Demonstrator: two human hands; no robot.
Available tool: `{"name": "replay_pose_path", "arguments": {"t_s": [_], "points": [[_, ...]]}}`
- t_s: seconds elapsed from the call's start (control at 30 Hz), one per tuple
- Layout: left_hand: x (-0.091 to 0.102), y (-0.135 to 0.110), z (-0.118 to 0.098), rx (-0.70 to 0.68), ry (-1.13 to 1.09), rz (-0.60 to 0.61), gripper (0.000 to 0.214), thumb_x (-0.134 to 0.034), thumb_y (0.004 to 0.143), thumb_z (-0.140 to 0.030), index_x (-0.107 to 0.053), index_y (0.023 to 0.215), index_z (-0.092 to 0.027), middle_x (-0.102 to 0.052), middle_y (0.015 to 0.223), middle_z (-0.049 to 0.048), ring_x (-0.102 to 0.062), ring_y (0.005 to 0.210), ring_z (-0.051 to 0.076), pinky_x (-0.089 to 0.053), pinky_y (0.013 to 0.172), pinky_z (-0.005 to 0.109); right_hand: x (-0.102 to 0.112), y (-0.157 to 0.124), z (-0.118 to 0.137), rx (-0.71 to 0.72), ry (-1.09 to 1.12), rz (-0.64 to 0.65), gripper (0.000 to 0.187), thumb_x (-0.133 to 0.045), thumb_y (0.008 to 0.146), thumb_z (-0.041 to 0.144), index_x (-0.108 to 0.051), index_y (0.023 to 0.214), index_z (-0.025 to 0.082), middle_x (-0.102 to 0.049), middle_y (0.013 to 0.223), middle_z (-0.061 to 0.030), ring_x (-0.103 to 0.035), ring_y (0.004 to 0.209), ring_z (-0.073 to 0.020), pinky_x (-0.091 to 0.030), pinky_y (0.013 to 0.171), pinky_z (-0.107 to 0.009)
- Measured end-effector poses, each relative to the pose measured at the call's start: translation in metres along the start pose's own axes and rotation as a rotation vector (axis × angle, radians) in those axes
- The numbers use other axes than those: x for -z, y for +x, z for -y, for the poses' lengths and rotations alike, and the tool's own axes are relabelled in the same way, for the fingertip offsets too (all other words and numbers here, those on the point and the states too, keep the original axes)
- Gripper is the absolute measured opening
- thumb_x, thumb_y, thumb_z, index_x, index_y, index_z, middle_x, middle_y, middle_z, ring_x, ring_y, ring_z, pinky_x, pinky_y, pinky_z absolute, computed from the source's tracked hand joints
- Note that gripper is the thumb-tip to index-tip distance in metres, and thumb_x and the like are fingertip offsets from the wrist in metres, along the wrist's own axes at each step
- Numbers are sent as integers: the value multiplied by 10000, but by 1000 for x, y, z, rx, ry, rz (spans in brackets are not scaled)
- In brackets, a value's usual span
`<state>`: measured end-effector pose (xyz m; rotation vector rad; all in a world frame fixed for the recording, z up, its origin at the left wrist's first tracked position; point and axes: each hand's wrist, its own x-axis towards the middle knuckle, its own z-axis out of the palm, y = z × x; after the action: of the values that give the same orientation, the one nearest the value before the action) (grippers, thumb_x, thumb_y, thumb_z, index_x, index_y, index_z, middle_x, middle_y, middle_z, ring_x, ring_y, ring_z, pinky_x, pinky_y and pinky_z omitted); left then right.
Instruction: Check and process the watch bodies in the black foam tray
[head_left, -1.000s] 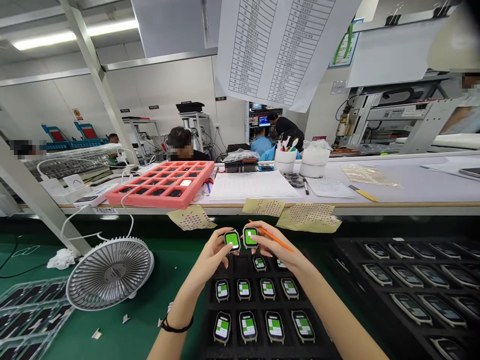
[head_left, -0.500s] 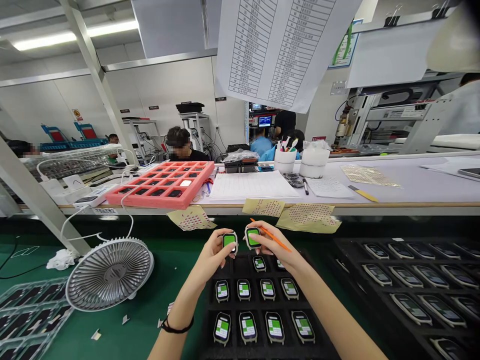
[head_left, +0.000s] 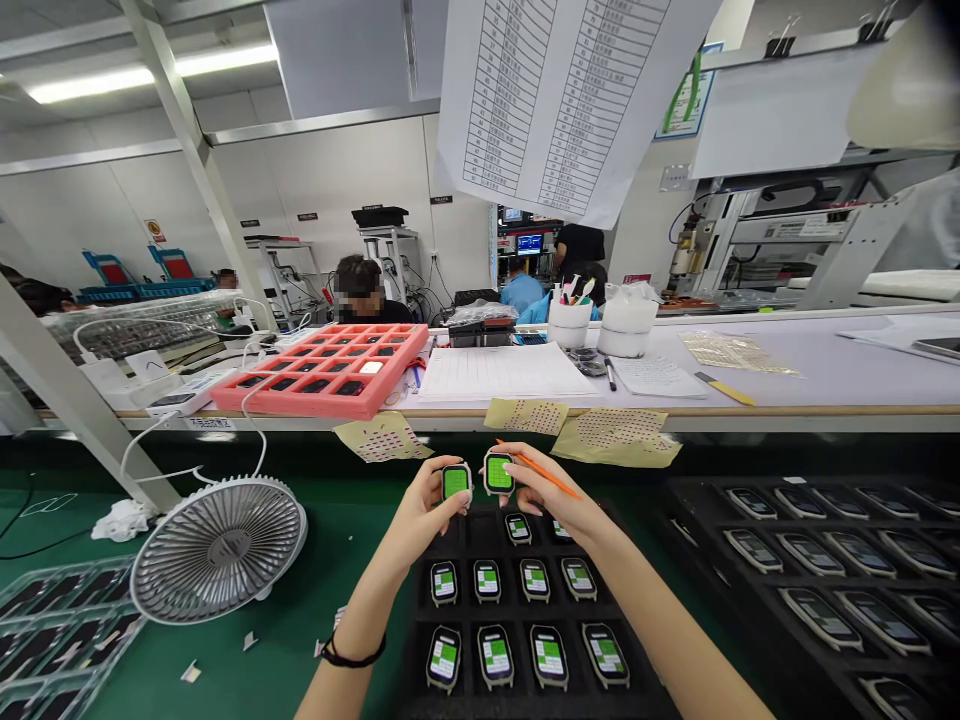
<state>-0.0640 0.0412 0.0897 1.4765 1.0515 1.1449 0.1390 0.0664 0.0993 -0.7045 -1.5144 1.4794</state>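
Note:
My left hand is closed around a smartwatch body without a strap, its screen lit green. Close beside it, a second smartwatch body with a green grid on its screen is gripped by my right hand. An orange pen-like stick is also tucked in the right hand, lying across the fingers. Below both hands, a black foam tray holds several more watch bodies with green and white screens. Two slots near my hands show no watch.
At the right lies another black tray of watches with dark screens. A grey fan stands at the left, near a clear tray. The shelf ahead carries a pink foam tray and papers. Co-workers sit beyond.
Both watches have shifted slightly left. The right watch has turned more toward me, and its screen now shows a green grid. The left thumb has slid down off its screen.

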Motion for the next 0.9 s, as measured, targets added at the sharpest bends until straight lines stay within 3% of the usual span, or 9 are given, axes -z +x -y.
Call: {"name": "replay_pose_path", "arguments": {"t_s": [0.2,0.3,0.5,0.6,0.7,0.8,0.9], "points": [[0,-4,-7,6,0,29,532,-661,765,-417,-434,1202,-215,-595,1005,78,-592,811,180,-392,465,187,-1,-1,3,-19,-22,-19,324,-560,838,451,-568,1079,235,-587,1068,-73,-604,662,-140,-290,406,-222],[-2,-9,-9,-30,67,57,538,-713,728,-314,-454,1191,-223,-608,1073,82,-590,894,199,-437,562,214,-4,0,1,-32,-88,-47,323,-545,843,474,-579,1063,240,-597,910,-39,-582,601,-128,-252,404,-220],[-11,-13,-9,-174,367,8,444,-725,727,-298,-528,1120,-236,-607,1039,52,-575,754,165,-437,590,252,-14,0,-3,-70,-179,-68,350,-468,865,537,-601,977,233,-528,662,18,-512,492,-112,-214,414,-225],[-13,-11,-10,-300,499,-52,407,-750,706,-316,-572,1064,-237,-577,1046,58,-560,872,208,-448,629,267,-19,-3,-4,-33,-226,-50,333,-467,870,534,-602,965,245,-512,697,19,-490,532,-116,-297,451,-237],[-13,-8,-8,-352,552,-95,402,-759,696,-313,-577,1046,-237,-557,1049,62,-549,884,217,-455,640,277,-20,-5,-5,19,-280,7,286,-572,831,485,-579,989,246,-530,784,8,-520,658,-146,-417,593,-275],[-11,-7,-6,-377,575,-106,355,-725,727,-273,-567,1042,-234,-551,1046,63,-549,866,207,-455,626,270,-17,-5,-7,27,-283,88,384,-687,760,416,-534,1064,240,-551,867,-6,-547,751,-172,-458,710,-316],[-11,-8,-6,-396,597,-117,332,-705,740,-257,-563,1039,-230,-551,1042,62,-554,874,207,-462,618,266,-13,-3,-11,35,-263,137,413,-673,783,381,-500,1128,237,-548,910,-16,-558,790,-174,-465,755,-333]]}}
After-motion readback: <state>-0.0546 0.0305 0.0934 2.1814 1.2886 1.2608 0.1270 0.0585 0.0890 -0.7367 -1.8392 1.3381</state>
